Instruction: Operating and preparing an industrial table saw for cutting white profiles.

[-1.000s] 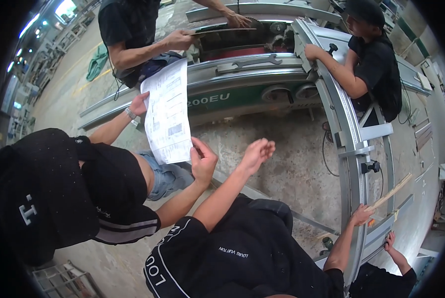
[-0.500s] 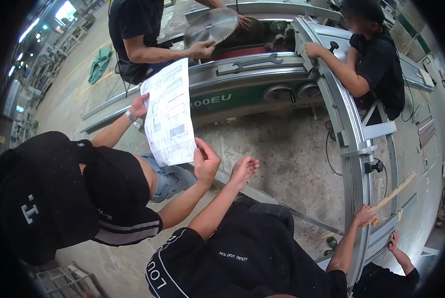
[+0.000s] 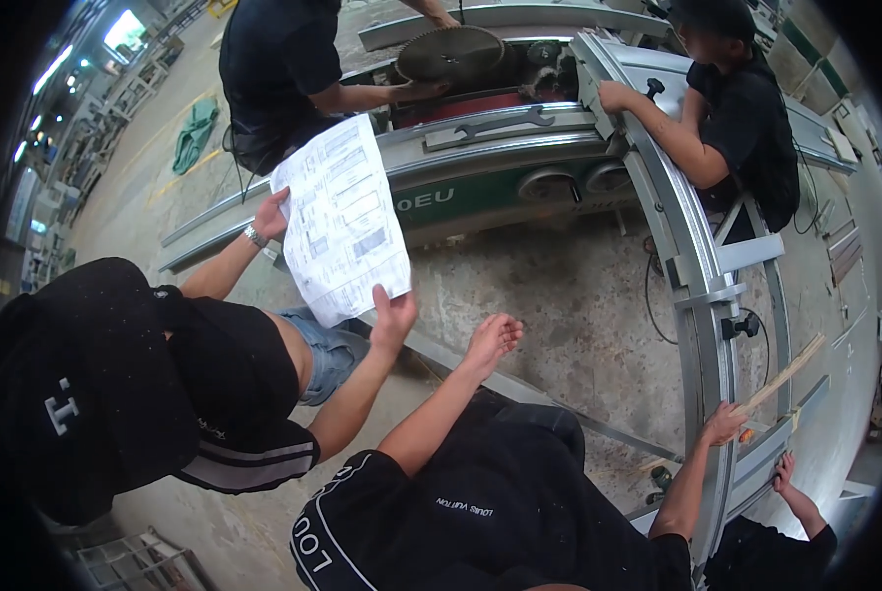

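Closer to my body than a second ago, my bare left hand [image 3: 494, 345] has drawn back, while beyond it a co-worker's round, toothed grey-metal saw blade [image 3: 451, 55] has dropped from its raised tilt half a second ago to lie flatter over the machine's opening. My left fingers are loosely half-curled with nothing in them, near the co-worker's hand [image 3: 394, 317] at the lower edge of a printed white paper sheet [image 3: 344, 222].

My right hand [image 3: 725, 425] is curled over the edge of a long silver metal rail [image 3: 702, 330], right at the near end of a thin, pale wooden strip [image 3: 786, 371]. Whether I grip the strip or only the rail, I cannot tell. From that hand the strip's long axis runs forward and to my right, slanting away from the rail. My right hand is much the nearer; my left is well apart from it.
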Tool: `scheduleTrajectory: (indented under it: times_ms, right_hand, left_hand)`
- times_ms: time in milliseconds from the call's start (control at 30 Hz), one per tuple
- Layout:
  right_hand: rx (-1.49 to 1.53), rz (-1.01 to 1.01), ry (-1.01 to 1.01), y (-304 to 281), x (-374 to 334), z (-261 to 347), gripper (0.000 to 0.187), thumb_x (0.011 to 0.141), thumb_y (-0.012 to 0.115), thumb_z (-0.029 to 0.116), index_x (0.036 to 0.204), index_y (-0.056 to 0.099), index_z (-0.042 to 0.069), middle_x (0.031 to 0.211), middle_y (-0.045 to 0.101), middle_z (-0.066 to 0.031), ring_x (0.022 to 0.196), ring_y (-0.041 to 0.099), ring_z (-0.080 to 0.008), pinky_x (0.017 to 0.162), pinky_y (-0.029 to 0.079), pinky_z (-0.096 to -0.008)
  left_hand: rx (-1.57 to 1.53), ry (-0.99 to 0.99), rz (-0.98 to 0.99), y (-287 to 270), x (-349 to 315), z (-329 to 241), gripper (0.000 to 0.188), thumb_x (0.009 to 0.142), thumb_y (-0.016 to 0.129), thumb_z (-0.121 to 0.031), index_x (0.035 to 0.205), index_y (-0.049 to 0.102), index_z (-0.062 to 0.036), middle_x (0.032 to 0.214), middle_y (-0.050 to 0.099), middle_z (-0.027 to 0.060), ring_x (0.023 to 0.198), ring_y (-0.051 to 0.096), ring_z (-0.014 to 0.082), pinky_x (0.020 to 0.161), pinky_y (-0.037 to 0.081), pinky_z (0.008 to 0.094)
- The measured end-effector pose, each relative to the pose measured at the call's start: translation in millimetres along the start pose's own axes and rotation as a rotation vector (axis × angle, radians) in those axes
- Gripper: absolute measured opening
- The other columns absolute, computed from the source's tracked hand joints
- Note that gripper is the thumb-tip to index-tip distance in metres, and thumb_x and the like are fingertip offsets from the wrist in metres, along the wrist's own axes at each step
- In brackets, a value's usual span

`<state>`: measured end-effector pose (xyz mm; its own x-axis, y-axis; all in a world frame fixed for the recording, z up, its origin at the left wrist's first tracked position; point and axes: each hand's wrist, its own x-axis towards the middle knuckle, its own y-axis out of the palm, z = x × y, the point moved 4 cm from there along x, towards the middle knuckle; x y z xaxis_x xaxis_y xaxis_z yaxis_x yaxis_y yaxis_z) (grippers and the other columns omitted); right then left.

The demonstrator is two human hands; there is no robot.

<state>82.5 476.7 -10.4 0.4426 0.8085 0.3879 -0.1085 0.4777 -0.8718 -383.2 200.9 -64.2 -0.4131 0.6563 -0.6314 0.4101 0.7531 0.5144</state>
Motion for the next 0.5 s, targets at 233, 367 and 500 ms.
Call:
scheduleTrajectory:
  times_ms: [233, 367, 500]
  right_hand:
    - [0.047, -0.023, -0.015, 5.2, 4.8, -11.7, 0.041, 0.074, 0.057, 0.040, 0.085, 0.049, 0.001, 0.079, 0.058, -0.0199, 0.074, 0.054, -0.0380, 0.063, 0.039, -0.0454]
    - [0.024, -0.028, 0.003, 0.0, 0.8, -3.1, 0.041, 0.075, 0.056, 0.040, 0.085, 0.049, 0.001, 0.078, 0.057, -0.0203, 0.073, 0.054, -0.0383, 0.063, 0.039, -0.0457]
    - [0.046, -0.026, 0.007, -0.8, 2.6, -3.3, 0.040, 0.075, 0.056, 0.039, 0.084, 0.049, 0.001, 0.079, 0.057, -0.0206, 0.073, 0.054, -0.0386, 0.063, 0.039, -0.0460]
  left_hand:
    - [-0.019, -0.008, 0.020, 2.0, 2.7, 0.8, 0.017, 0.086, 0.045, -0.025, 0.090, 0.048, -0.0089, 0.086, 0.057, 0.0030, 0.077, 0.054, 0.0107, 0.066, 0.043, 0.0231]
    - [-0.012, -0.014, 0.016, 2.8, 1.8, 2.1, 0.016, 0.085, 0.045, -0.024, 0.090, 0.049, -0.0089, 0.086, 0.057, 0.0030, 0.076, 0.054, 0.0107, 0.066, 0.043, 0.0233]
    - [0.000, -0.020, 0.022, 4.7, 0.8, 2.9, 0.016, 0.085, 0.045, -0.024, 0.089, 0.049, -0.0092, 0.085, 0.057, 0.0027, 0.076, 0.054, 0.0107, 0.066, 0.043, 0.0234]
